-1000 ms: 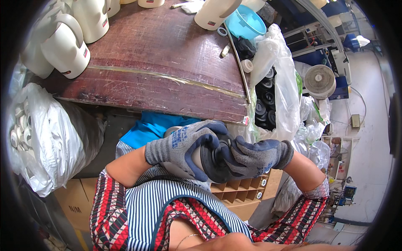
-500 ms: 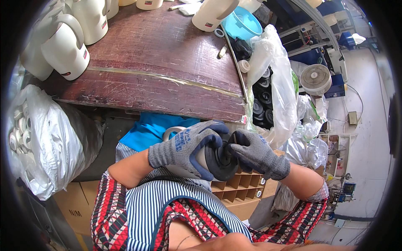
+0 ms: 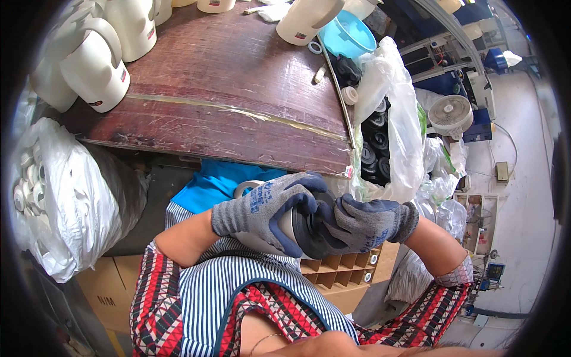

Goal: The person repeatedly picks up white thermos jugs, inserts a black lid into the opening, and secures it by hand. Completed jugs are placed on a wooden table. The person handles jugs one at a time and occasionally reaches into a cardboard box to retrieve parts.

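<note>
A white jug lies on its side across my lap, its black round base facing right. My left hand, in a grey and blue work glove, is wrapped round the jug near that base. Part of the jug's handle shows behind the left wrist. My right hand, gloved alike, has its bent fingers closed on the face of the black base. The fingers hide the middle of the base.
Several white jugs stand on the worn brown table. A blue basin and an open bag of black round parts are at the right. At left sits a bag of white parts; a divided carton is below.
My right hand has turned over on the black base, its wrist swinging up and outward. The left hand keeps the jug in place. The view has shifted slightly.
</note>
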Available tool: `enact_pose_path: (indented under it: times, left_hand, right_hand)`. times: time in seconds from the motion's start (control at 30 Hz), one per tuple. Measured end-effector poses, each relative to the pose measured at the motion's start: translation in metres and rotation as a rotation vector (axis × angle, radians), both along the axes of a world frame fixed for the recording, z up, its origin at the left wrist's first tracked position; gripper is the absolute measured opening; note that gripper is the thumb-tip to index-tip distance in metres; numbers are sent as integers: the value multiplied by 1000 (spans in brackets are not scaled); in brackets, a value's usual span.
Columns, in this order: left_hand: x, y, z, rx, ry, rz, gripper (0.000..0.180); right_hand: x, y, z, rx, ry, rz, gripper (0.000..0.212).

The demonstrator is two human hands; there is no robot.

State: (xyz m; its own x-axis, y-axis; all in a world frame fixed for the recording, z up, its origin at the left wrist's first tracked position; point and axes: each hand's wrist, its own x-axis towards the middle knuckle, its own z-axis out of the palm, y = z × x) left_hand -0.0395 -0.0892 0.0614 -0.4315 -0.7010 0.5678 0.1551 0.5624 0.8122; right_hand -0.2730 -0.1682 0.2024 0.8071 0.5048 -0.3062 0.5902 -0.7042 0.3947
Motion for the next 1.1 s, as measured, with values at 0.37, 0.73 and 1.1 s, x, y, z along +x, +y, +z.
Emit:
enact_pose_path:
  times: [0.37,0.73,1.1]
  left_hand:
    - [-2,0,-12,-4,72,101,78]
    - [-7,1,-8,2,14,33,80]
    - [-7,-2,-13,25,24,-40,78]
  right_hand:
    - [14,24,15,512,-112,-740,32]
    - [9,28,-3,1527,122,-2124,21]
    - [19,24,14,575,268,-983,26]
